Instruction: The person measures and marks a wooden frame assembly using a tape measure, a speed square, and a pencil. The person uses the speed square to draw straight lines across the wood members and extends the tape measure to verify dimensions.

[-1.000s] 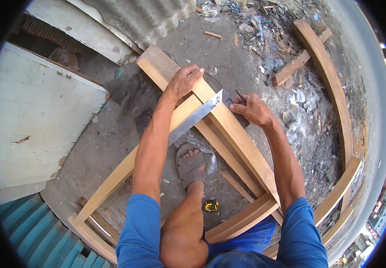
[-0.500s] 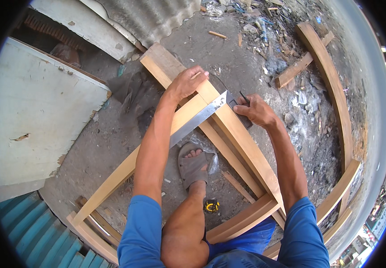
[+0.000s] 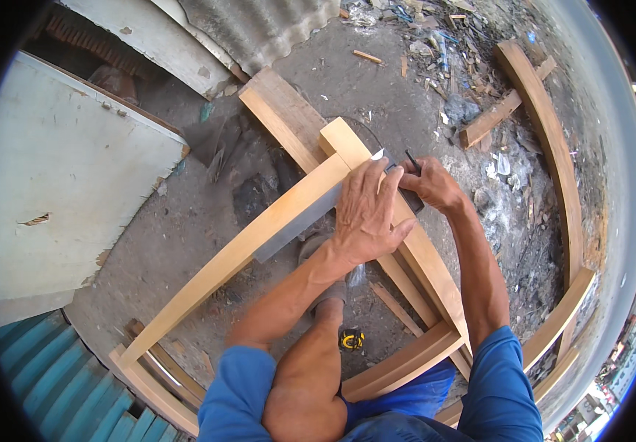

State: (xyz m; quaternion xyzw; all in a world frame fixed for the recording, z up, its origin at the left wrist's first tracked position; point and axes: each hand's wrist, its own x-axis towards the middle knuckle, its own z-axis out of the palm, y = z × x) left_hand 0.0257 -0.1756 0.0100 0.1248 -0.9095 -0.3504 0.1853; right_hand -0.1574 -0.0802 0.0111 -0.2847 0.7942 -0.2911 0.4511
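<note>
A pale timber frame lies before me, with a long rail [image 3: 237,236] meeting a second beam [image 3: 428,269] at the corner. Across that corner lies a tool with a flat grey metal blade [image 3: 296,225] and a dark handle, like a large square. My left hand [image 3: 366,210] is open, palm down, its extended fingers over the blade and the beam, hiding part of both. On the beam's right side, my right hand [image 3: 433,184] is closed around a thin dark pencil-like stick [image 3: 412,160], beside the dark handle, which is mostly hidden.
A yellow and black tape measure [image 3: 351,339] lies on the ground by my leg. Thick timbers [image 3: 553,162] rest along the right, near scattered debris [image 3: 436,44]. A pale panel [image 3: 75,191] stands at the left, and a broad board [image 3: 285,114] sticks out beyond the corner.
My left hand has left the far end of the timber and come down and right onto the blade and beam. The blade has shifted slightly; my right hand has barely moved.
</note>
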